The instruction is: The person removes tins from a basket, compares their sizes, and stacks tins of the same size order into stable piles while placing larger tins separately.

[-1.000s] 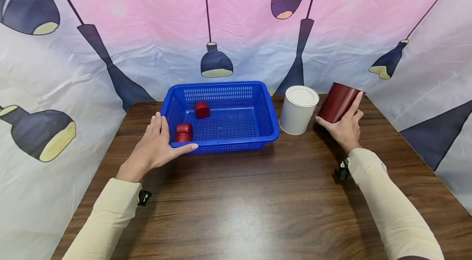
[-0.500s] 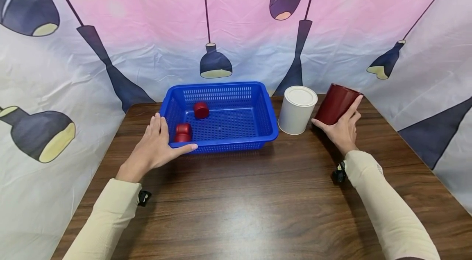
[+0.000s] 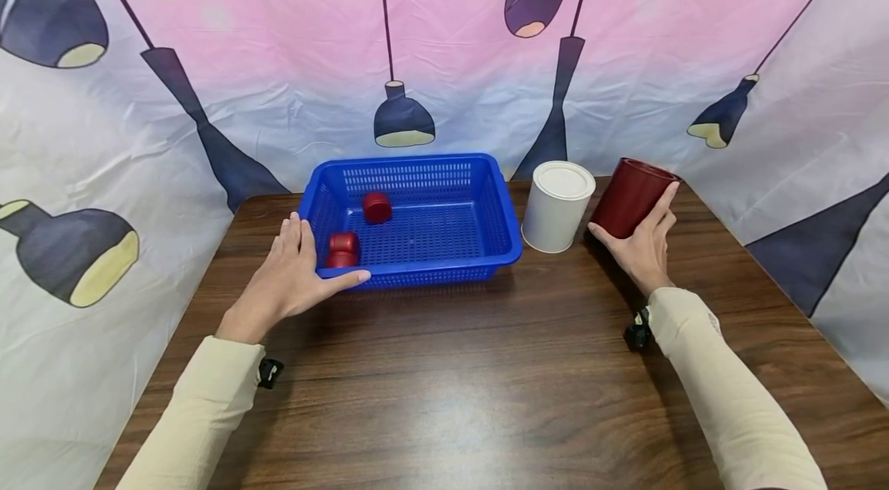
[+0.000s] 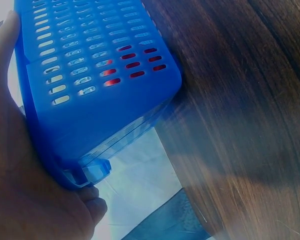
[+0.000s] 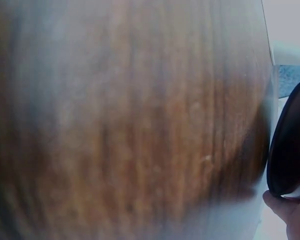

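My left hand (image 3: 281, 278) rests on the left front corner of a blue perforated plastic basket (image 3: 420, 268), thumb along the front rim and straight fingers over the left rim. Inside lie small red round pieces: one (image 3: 376, 207) near the back and two together (image 3: 343, 243) near the front left corner. Over at the right, my right hand (image 3: 646, 247) grips a dark red can (image 3: 630, 201), thumb low on its left side and fingers on its right. The can leans to the right. Only its dark round end (image 5: 292, 140) shows in the right wrist view.
A white lidded can (image 3: 558, 208) stands upright between the basket and the dark red can. All of it is on a brown wood-grain table (image 3: 451, 374). A cloth backdrop (image 3: 292, 50) printed with lamps hangs close behind the table.
The dark red can, in my right hand, has shifted slightly left and tilts a little less than a second ago. My left hand and the basket keep their places.
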A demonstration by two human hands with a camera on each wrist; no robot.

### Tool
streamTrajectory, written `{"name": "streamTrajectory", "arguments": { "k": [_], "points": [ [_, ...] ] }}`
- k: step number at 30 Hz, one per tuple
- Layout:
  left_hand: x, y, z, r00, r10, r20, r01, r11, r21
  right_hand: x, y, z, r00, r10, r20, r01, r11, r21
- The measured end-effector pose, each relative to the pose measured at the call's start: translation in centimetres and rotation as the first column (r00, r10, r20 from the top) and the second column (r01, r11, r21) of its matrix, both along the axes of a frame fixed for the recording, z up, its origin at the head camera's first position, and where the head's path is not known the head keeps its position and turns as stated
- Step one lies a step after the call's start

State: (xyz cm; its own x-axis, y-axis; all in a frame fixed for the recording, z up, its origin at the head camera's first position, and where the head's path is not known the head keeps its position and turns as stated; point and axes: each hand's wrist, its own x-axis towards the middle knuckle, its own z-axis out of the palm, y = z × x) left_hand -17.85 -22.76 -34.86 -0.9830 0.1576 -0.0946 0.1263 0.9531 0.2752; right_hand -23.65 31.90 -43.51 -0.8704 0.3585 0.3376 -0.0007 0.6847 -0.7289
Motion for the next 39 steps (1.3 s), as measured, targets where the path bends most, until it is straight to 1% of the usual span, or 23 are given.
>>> {"name": "streamTrajectory", "arguments": {
  "k": [13, 21, 27, 33, 39],
  "points": [
    [0.00, 0.02, -0.02, 1.000, 0.003, 0.002, -0.003, 1.000, 0.003, 0.12, 0.09, -0.53, 0.997, 0.044, -0.070, -0.046, 0.999, -0.026],
    [0.04, 0.00, -0.01, 1.000, 0.000, -0.008, 0.001, 1.000, 0.009, 0.37, 0.09, -0.57, 0.995, 0.067, -0.077, -0.071, 0.996, -0.052],
    [0.04, -0.06, -0.04, 1.000, -0.002, -0.009, 0.002, 1.000, 0.010, 0.45, 0.05, -0.69, 0.995, 0.065, -0.076, -0.069, 0.996, -0.059],
    [0.00, -0.10, -0.13, 1.000, -0.003, -0.010, 0.003, 1.000, 0.012, 0.64, 0.01, -0.88, 0.995, 0.061, -0.082, -0.068, 0.994, -0.091],
    [-0.03, -0.08, -0.14, 1.000, -0.001, -0.004, 0.001, 1.000, 0.017, 0.86, -0.01, -0.59, 0.996, 0.064, -0.059, -0.069, 0.993, -0.094]
  ]
}}
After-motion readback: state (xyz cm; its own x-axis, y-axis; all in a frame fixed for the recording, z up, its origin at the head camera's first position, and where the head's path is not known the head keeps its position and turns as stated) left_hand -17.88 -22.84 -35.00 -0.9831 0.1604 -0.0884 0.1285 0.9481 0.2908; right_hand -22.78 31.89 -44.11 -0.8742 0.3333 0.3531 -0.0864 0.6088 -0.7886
